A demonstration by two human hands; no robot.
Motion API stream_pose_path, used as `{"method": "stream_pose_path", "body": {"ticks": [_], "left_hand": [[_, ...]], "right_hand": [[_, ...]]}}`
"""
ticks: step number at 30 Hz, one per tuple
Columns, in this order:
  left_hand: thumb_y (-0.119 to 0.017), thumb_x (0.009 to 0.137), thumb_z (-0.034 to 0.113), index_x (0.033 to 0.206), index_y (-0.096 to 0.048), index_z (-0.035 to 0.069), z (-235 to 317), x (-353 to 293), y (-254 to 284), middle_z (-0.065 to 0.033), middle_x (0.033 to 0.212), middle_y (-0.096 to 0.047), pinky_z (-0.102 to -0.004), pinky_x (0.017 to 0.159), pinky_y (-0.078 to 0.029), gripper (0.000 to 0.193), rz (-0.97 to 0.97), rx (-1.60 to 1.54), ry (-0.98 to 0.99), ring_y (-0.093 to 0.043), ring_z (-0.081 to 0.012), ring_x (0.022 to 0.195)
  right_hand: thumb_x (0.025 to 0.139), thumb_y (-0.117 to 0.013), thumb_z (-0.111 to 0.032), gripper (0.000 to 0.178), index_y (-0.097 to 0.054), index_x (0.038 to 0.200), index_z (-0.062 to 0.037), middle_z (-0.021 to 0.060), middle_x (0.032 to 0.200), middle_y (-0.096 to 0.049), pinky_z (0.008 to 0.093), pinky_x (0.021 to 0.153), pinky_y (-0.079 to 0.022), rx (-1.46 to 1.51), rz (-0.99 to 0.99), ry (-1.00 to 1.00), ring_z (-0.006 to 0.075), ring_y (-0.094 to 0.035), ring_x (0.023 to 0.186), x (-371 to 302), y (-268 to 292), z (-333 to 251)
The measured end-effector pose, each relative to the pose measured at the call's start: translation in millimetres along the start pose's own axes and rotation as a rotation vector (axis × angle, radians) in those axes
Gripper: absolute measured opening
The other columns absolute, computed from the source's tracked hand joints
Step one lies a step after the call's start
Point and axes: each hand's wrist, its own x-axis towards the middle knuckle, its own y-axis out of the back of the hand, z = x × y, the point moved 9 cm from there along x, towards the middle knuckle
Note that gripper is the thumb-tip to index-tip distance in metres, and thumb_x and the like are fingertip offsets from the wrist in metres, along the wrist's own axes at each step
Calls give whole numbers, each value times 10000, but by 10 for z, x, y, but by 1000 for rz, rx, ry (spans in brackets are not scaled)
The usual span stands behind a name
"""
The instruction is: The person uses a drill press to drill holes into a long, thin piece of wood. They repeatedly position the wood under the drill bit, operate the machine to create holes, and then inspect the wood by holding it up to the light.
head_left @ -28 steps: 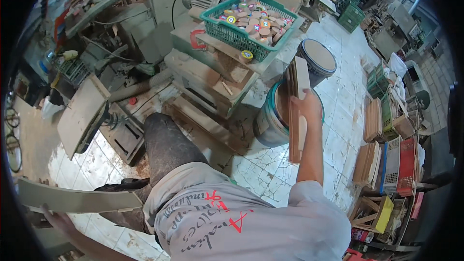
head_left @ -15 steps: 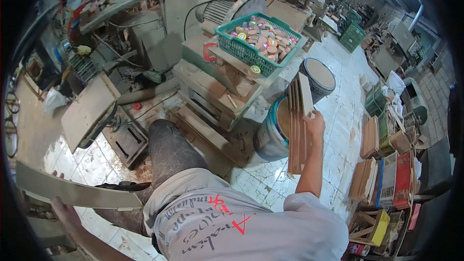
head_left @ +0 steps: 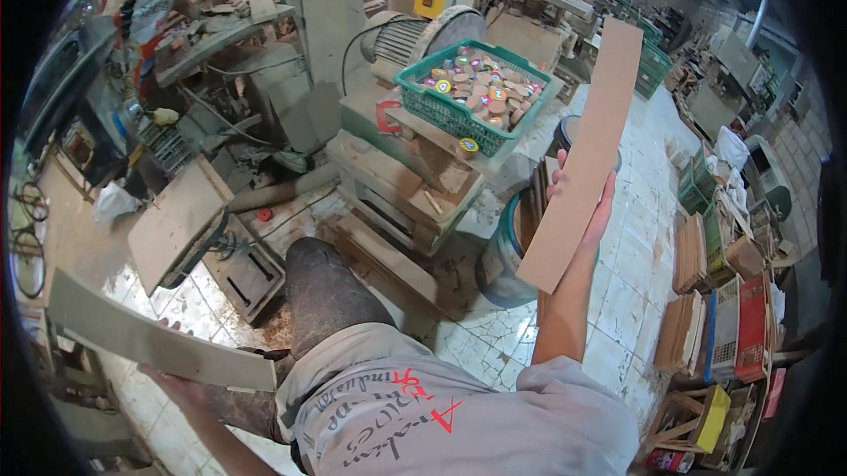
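My left hand [head_left: 181, 389] grips a long, thin, pale grey-beige board [head_left: 157, 335] at the lower left, fingers over its far edge and thumb side under the near edge. The board crosses beside my left leg. At the right, my right hand [head_left: 603, 209] holds up a brown wooden strip [head_left: 582, 158], its broad flat face showing. Fingertips show on the strip's left edge and the rest of the hand on its right. Behind it, more brown strips [head_left: 535, 195] stand on top of a lidded bucket [head_left: 499, 255], partly hidden by the held strip.
Ahead, a green basket [head_left: 423, 105] full of small round wooden pieces sits on a machine table [head_left: 397, 178] beside a disc sander [head_left: 450, 30]. A second bucket [head_left: 565, 130] is mostly hidden. Stacked boards [head_left: 681, 330] and crates [head_left: 753, 326] line the right side.
My right hand has come away from the stack on the bucket with one strip, now raised and turned broad face up. The left hand keeps its board, whose far left end has risen slightly.
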Motion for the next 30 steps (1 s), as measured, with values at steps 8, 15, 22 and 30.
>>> {"method": "stream_pose_path", "body": {"ticks": [8,15,22,30], "left_hand": [[-216,919,707,1398,-385,81,-57,98,-163,-132,1262,-562,-395,917,-477,806,-37,-55,-52,-567,-264,1076],[-173,858,787,1233,-500,-3,436,190,-965,-140,961,-619,-390,780,-538,933,-156,-342,-63,-633,-243,859],[-185,903,730,1246,-506,31,437,232,-1126,-131,1026,-610,-405,789,-539,843,-269,-353,-35,-621,-242,914],[-215,941,676,1244,-506,41,502,152,-1458,-96,1070,-606,-367,817,-532,761,-121,-398,-63,-611,-199,970]], "right_hand": [[915,-333,-662,807,-315,1435,-45,202,1308,-506,411,802,-509,-176,-123,-243,295,-577,1006,6,-632,1431],[894,-495,-566,773,-346,1410,-10,201,1267,-536,337,902,-468,-578,-318,-313,274,-543,1146,-98,-1033,2810],[843,-600,-147,486,-512,1286,30,95,1182,-566,282,915,-416,-696,-634,-223,149,-530,1051,-514,-2336,3682],[777,-724,-38,517,-541,1258,15,123,1205,-472,320,979,-426,-782,-820,127,205,-474,1161,-640,-3068,4109]]}}
